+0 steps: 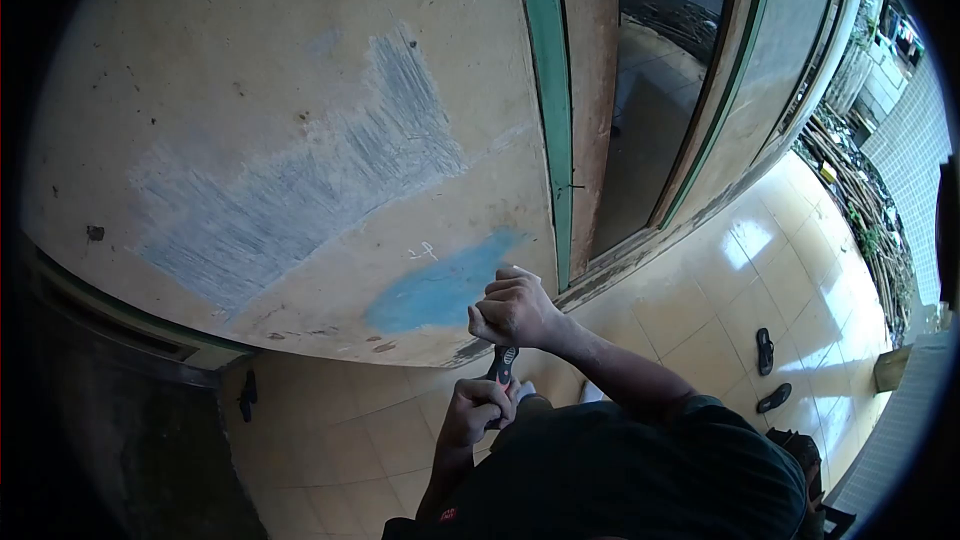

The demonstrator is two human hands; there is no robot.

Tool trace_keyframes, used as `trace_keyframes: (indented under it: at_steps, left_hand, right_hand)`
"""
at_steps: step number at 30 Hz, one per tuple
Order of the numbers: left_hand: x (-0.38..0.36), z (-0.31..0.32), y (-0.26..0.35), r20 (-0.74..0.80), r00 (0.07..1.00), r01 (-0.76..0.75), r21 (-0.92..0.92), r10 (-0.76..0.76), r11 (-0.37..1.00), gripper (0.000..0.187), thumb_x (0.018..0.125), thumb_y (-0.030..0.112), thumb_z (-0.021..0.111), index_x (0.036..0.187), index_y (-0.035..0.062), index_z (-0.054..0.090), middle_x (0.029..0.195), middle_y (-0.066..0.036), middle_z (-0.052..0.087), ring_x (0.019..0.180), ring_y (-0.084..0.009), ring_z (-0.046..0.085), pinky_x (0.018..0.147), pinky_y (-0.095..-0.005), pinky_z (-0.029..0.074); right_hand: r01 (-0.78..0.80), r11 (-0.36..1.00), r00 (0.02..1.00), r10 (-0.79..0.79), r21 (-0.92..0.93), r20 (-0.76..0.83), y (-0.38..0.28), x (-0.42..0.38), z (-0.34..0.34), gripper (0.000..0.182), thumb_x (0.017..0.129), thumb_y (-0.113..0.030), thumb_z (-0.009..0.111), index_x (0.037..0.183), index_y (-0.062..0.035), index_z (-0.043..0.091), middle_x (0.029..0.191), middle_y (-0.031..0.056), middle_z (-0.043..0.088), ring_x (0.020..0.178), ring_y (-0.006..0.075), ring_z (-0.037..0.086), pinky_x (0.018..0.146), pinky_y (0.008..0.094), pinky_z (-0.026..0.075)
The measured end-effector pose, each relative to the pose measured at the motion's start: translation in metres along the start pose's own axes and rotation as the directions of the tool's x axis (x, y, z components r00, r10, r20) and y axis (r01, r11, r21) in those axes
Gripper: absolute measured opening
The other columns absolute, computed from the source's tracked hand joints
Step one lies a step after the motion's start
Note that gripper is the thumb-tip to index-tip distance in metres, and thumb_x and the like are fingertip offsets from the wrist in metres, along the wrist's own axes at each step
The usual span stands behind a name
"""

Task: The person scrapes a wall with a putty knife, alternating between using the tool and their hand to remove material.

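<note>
A black tool handle with a reddish part is held in front of my body, close to the wall's lower edge. My left hand is wrapped round its lower part. Above it, my right hand is closed in a fist at the upper end of the tool; what its fingers hold is hidden. Just beyond my right hand, a blue patch marks the beige wall. Farther up and left on the wall is a scratched grey-blue area.
A green door frame stands beside an opening right of the wall. Black sandals lie on the tiled floor, and another dark sandal is at the lower left. Sticks and debris are piled at the right.
</note>
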State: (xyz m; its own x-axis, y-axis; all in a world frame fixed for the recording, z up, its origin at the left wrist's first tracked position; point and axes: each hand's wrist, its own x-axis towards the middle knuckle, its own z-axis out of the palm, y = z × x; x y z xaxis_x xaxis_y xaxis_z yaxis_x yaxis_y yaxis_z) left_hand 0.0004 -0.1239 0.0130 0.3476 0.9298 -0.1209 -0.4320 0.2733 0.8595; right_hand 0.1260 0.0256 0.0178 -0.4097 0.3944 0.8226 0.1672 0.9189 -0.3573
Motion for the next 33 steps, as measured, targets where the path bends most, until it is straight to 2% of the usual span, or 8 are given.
trace_keyframes:
  at_steps: [2, 9, 15, 18, 21, 23, 27, 33]
  left_hand:
    - [-0.001, -0.003, 0.012, 0.015, 0.993, -0.115, 0.214, 0.115, 0.970, 0.011, 0.063, -0.007, 0.048, 0.065, -0.0051, 0.059, 0.067, -0.010, 0.049, 0.055, -0.0102, 0.043, 0.048, -0.0229, 0.032]
    - [0.000, -0.022, 0.089, 0.124, 0.918, -0.396, 0.328, 0.377, 0.858, 0.016, 0.067, 0.010, 0.056, 0.066, -0.0053, 0.059, 0.067, -0.013, 0.051, 0.056, -0.0150, 0.046, 0.058, -0.0282, 0.039]
    - [0.005, -0.052, 0.133, 0.298, 0.830, -0.550, 0.301, 0.471, 0.779, 0.027, 0.087, 0.023, 0.054, 0.077, -0.0014, 0.055, 0.093, -0.028, 0.047, 0.052, -0.0165, 0.047, 0.045, -0.0225, 0.036]
    - [0.025, -0.063, 0.145, 0.307, 0.854, -0.511, 0.341, 0.420, 0.789, 0.031, 0.088, 0.026, 0.055, 0.075, -0.0017, 0.055, 0.096, -0.027, 0.047, 0.050, -0.0153, 0.047, 0.043, -0.0221, 0.036]
    - [0.046, -0.074, 0.137, 0.072, 0.804, -0.561, 0.423, 0.591, 0.712, 0.032, 0.088, 0.027, 0.055, 0.073, -0.0016, 0.053, 0.098, -0.025, 0.048, 0.049, -0.0144, 0.047, 0.040, -0.0219, 0.036]
    - [0.054, -0.067, 0.136, 0.144, 0.494, -0.807, 0.444, 0.857, 0.390, 0.031, 0.088, 0.026, 0.055, 0.074, -0.0016, 0.053, 0.090, -0.020, 0.051, 0.047, -0.0135, 0.045, 0.038, -0.0217, 0.035]
    - [0.055, -0.103, 0.139, 0.570, 0.411, -0.911, 0.224, 0.711, 0.346, 0.036, 0.094, 0.031, 0.046, 0.067, 0.0069, 0.043, 0.068, -0.006, 0.043, 0.041, -0.0108, 0.034, 0.035, -0.0247, 0.032]
    - [0.070, -0.086, 0.127, 0.211, 0.556, -0.826, 0.246, 0.804, 0.507, 0.040, 0.084, 0.016, 0.057, 0.050, 0.0052, 0.039, 0.063, -0.005, 0.046, 0.045, -0.0132, 0.036, 0.038, -0.0262, 0.034]
  right_hand:
    - [0.037, 0.999, 0.999, -0.036, 0.030, -0.025, -0.004, 0.023, -0.003, 0.038, 0.075, -0.011, 0.062, 0.047, -0.0115, 0.037, 0.042, 0.0023, 0.035, 0.040, 0.0203, 0.040, 0.046, 0.0328, 0.033]
    - [0.243, 0.970, 0.952, -0.243, -0.024, -0.187, -0.008, 0.101, 0.013, 0.041, 0.079, -0.013, 0.060, 0.049, -0.0119, 0.033, 0.043, -0.0004, 0.030, 0.039, 0.0174, 0.034, 0.045, 0.0306, 0.029]
    - [0.341, 0.935, 0.868, -0.355, -0.103, -0.347, -0.012, 0.157, 0.033, 0.041, 0.081, -0.015, 0.059, 0.049, -0.0124, 0.033, 0.043, -0.0006, 0.029, 0.039, 0.0161, 0.034, 0.045, 0.0301, 0.028]
    - [0.307, 0.940, 0.863, -0.341, -0.149, -0.372, 0.004, 0.167, 0.038, 0.042, 0.082, -0.016, 0.060, 0.049, -0.0129, 0.034, 0.042, -0.0017, 0.031, 0.039, 0.0167, 0.035, 0.046, 0.0301, 0.029]
    - [0.295, 0.938, 0.795, -0.345, -0.180, -0.499, 0.022, 0.168, 0.047, 0.042, 0.083, -0.017, 0.061, 0.049, -0.0135, 0.036, 0.042, -0.0025, 0.035, 0.039, 0.0158, 0.038, 0.047, 0.0302, 0.032]
    - [0.238, 0.946, 0.801, -0.319, -0.220, -0.507, 0.017, 0.168, 0.046, 0.042, 0.082, -0.016, 0.062, 0.049, -0.0135, 0.037, 0.042, -0.0024, 0.037, 0.040, 0.0144, 0.040, 0.047, 0.0304, 0.034]
    - [0.251, 0.949, 0.794, -0.316, -0.192, -0.520, -0.007, 0.165, 0.055, 0.042, 0.081, -0.014, 0.064, 0.049, -0.0130, 0.037, 0.043, -0.0021, 0.037, 0.040, 0.0129, 0.041, 0.044, 0.0294, 0.031]
    - [0.358, 0.932, 0.774, -0.333, -0.061, -0.538, 0.015, 0.154, 0.049, 0.040, 0.081, -0.011, 0.057, 0.049, -0.0122, 0.034, 0.045, -0.0013, 0.032, 0.037, 0.0137, 0.035, 0.038, 0.0284, 0.027]
